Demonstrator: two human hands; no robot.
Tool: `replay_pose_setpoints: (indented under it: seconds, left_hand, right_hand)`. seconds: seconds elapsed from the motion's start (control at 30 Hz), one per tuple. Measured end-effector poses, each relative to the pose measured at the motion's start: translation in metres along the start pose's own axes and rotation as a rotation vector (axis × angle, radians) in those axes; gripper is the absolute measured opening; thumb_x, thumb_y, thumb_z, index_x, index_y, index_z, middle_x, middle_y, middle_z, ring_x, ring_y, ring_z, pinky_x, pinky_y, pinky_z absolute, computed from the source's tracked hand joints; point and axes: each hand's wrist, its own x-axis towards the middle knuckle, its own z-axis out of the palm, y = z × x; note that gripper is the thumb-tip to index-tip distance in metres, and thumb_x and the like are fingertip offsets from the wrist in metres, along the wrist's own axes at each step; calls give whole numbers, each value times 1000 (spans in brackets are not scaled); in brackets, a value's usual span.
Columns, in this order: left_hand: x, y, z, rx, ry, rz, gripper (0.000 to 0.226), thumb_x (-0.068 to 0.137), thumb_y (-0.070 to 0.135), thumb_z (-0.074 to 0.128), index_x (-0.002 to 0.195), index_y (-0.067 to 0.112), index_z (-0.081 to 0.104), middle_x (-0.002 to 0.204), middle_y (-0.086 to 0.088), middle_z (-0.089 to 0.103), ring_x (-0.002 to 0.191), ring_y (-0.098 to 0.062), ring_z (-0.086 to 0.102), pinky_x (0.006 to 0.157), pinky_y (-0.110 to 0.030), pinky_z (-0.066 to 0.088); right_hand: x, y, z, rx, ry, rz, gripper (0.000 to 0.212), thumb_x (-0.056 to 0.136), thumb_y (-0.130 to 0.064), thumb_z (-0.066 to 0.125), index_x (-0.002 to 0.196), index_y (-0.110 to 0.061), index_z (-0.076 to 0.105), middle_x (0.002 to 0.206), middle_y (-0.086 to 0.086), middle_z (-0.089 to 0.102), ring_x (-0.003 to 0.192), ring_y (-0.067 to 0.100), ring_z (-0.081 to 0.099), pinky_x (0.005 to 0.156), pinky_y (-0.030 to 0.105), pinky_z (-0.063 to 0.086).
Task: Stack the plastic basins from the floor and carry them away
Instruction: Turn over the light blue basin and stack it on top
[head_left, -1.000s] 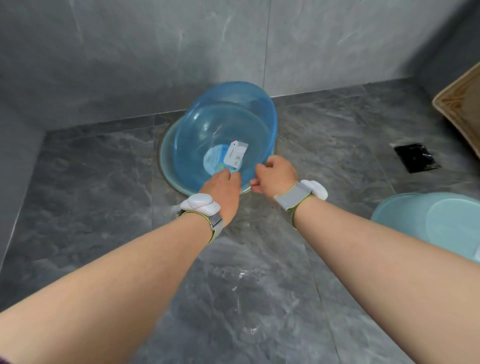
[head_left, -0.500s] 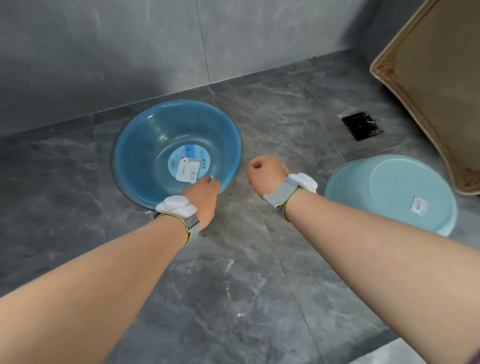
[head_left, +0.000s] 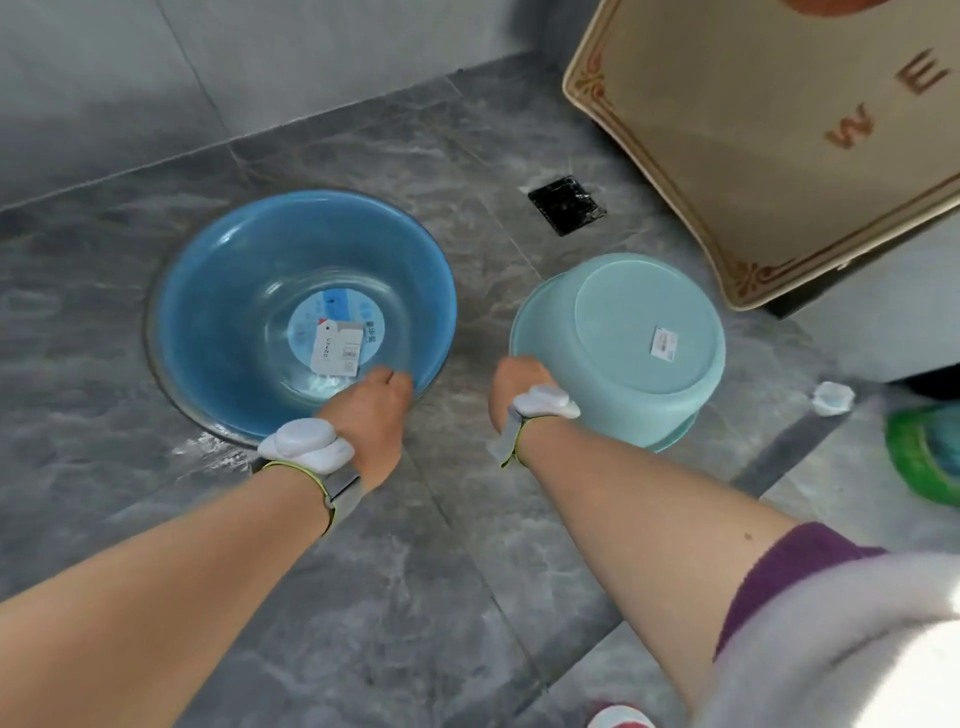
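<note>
A clear blue basin (head_left: 234, 291) sits nested inside another clear basin (head_left: 156, 369) on the grey floor, with a price tag lying in its bottom. My left hand (head_left: 371, 410) grips the near rim of the blue basin. To the right, a pale teal basin (head_left: 623, 343) lies upside down with a small sticker on its base. My right hand (head_left: 514, 389) is closed on the teal basin's near left rim, and that edge looks slightly lifted.
A black floor drain (head_left: 566, 205) lies beyond the basins. A beige mat (head_left: 769, 130) leans at the right. A green object (head_left: 924, 452) and a small white cap (head_left: 832, 397) lie at the far right. The grey wall runs along the back.
The view swung right, bringing the teal basin fully into view. My right hand moved from the blue basin's rim over to the teal basin's rim and closed on it. My left hand stayed on the blue basin.
</note>
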Motion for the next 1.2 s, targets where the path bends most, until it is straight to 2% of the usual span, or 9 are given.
replay_pose_setpoints:
  seconds: [0.07, 0.1, 0.13, 0.23, 0.37, 0.57, 0.73, 0.9, 1.2]
  left_hand:
    - [-1, -1, -1, -10, -3, 3, 22, 86, -2, 48, 105, 10, 48, 102, -8, 51, 76, -29, 56, 59, -32, 36]
    - [-1, -2, 1, -17, -2, 12, 21, 86, -1, 49, 104, 10, 48, 102, -8, 51, 76, -29, 56, 59, -32, 36]
    - [-2, -4, 2, -21, 6, 21, 18, 88, 2, 50, 104, 10, 48, 101, -8, 51, 76, -28, 56, 59, -33, 36]
    - [-2, -9, 8, -7, 29, 50, 14, 92, 11, 53, 105, 10, 48, 101, -9, 51, 77, -30, 59, 58, -34, 39]
    - [-5, -12, 11, -21, 43, 79, 16, 95, 21, 51, 103, 8, 49, 99, -10, 51, 76, -30, 59, 59, -33, 39]
    - [-8, -14, 10, -30, 30, 65, 17, 95, 21, 50, 108, 9, 49, 102, -9, 52, 79, -30, 60, 62, -36, 47]
    - [-17, -20, 7, -20, 17, 59, 26, 99, 31, 41, 115, 13, 47, 104, -7, 55, 85, -28, 59, 64, -33, 41]
    - [-17, -35, -2, 156, 15, 68, 47, 97, 49, 31, 126, 15, 47, 119, -5, 59, 109, -28, 55, 99, -40, 35]
    - [-20, -84, -29, 53, 198, -56, 53, 95, 45, 38, 137, 13, 40, 130, -7, 53, 117, -29, 48, 101, -41, 33]
  right_hand:
    - [2, 5, 2, 1, -6, 2, 33, 92, -5, 45, 60, -16, 42, 61, 5, 34, 81, 20, 47, 71, 27, 38]
    - [2, 7, 2, 10, -27, 2, 29, 91, -1, 43, 66, -10, 54, 68, 11, 48, 87, 21, 55, 74, 29, 42]
    - [3, 8, 2, 10, -39, -12, 25, 90, 1, 42, 83, -2, 66, 84, 18, 61, 95, 26, 62, 78, 33, 47]
    - [2, 10, 2, -33, -45, -44, 33, 90, 3, 41, 115, 4, 64, 119, 24, 63, 110, 36, 62, 87, 38, 50]
    - [0, 9, 7, -166, -54, -100, 27, 87, 1, 50, 106, 0, 68, 114, 18, 67, 104, 31, 65, 79, 32, 49]
    - [-1, 11, 16, -351, -13, -125, 30, 90, -2, 44, 111, -3, 65, 120, 15, 62, 111, 31, 60, 87, 34, 49]
    - [13, -2, -4, -333, 120, 2, 32, 96, -6, 37, 120, -3, 58, 126, 16, 56, 118, 33, 55, 90, 39, 48]
    - [33, -31, -56, -170, 255, 83, 34, 96, -4, 34, 122, 3, 56, 129, 22, 54, 122, 38, 51, 93, 46, 45]
    - [6, -120, -131, -299, 509, -420, 33, 85, 3, 47, 118, 3, 48, 122, 22, 49, 112, 37, 48, 77, 37, 40]
